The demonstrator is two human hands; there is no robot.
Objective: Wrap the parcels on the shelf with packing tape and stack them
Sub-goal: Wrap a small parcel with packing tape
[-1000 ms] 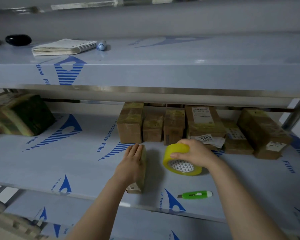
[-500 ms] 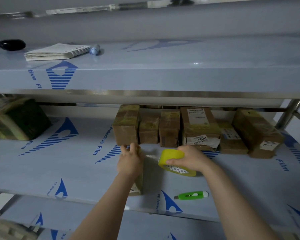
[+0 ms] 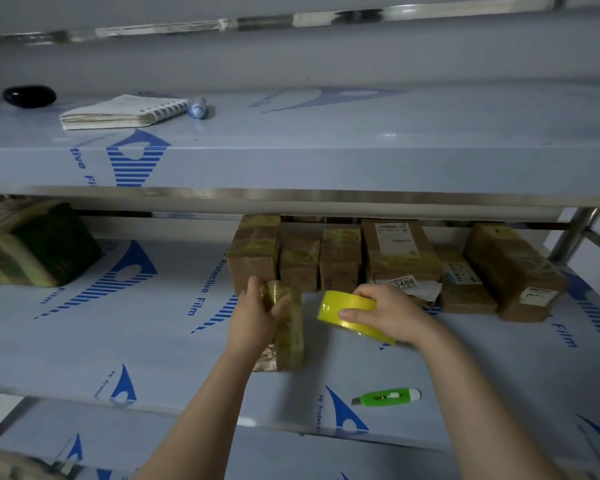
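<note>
Left hand point(image 3: 255, 318) is gripping the parcel point(image 3: 291, 341), fingers and thumb curling round its far upper end. The parcel is standing on edge on the middle shelf point(image 3: 101, 341), glossy yellowish tape covering its top face. Right hand point(image 3: 390, 313) is gripping the tape roll point(image 3: 340, 306), thumb lying across the outer band, holding it tilted just right of the parcel; contact between roll and parcel cannot be told. A row of boxes point(image 3: 340, 261) is sitting just behind both hands. A green cutter point(image 3: 387, 397) is lying near the shelf's front edge.
</note>
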